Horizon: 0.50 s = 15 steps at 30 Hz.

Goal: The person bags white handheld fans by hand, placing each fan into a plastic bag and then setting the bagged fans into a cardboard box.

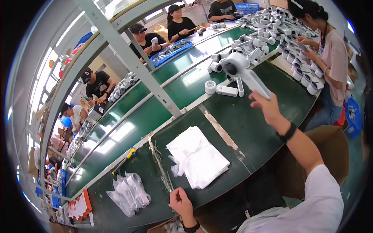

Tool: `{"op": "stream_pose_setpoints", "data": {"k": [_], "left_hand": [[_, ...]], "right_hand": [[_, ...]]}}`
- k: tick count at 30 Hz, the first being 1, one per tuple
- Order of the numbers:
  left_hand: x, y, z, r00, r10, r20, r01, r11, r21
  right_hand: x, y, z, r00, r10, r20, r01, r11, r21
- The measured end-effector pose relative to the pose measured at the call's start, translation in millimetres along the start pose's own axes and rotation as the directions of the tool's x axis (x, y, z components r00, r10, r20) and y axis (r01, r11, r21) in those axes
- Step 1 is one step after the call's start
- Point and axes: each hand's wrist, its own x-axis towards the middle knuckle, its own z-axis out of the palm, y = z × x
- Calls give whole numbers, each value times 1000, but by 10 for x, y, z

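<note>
My right hand (pixel 268 106) is closed around the handle end of a white handheld fan (pixel 252 79), raised above the green table, with its round dark-centred head tilted up and to the left. My left hand (pixel 181 204) is at the table's near edge with its fingers curled in, and I see nothing in it. Just beyond it lies a stack of thin white bags (pixel 204 159), with a crumpled clear piece at its left side. To the left, several white fans in clear bags (pixel 130 192) lie together.
More fans (pixel 227 91) lie past the raised one, running into a big pile (pixel 268 27). A yellow-and-black tool (pixel 125 160) rests by the rail. An orange box (pixel 79 206) stands far left. A metal post (pixel 143 73) rises beyond the table. Co-workers sit opposite and at right.
</note>
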Motion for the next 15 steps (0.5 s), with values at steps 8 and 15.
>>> {"op": "stream_pose_setpoints", "data": {"k": [8,15], "left_hand": [[15,1136,387,723,584,369,-656,748,101],[123,1001,620,678,502,536,-720,599,350]], "right_hand": [[-1577,-94,-159,991,-71,113,39,964,264],[-2187,-141,9,920,313,236,-388,635,668]]}}
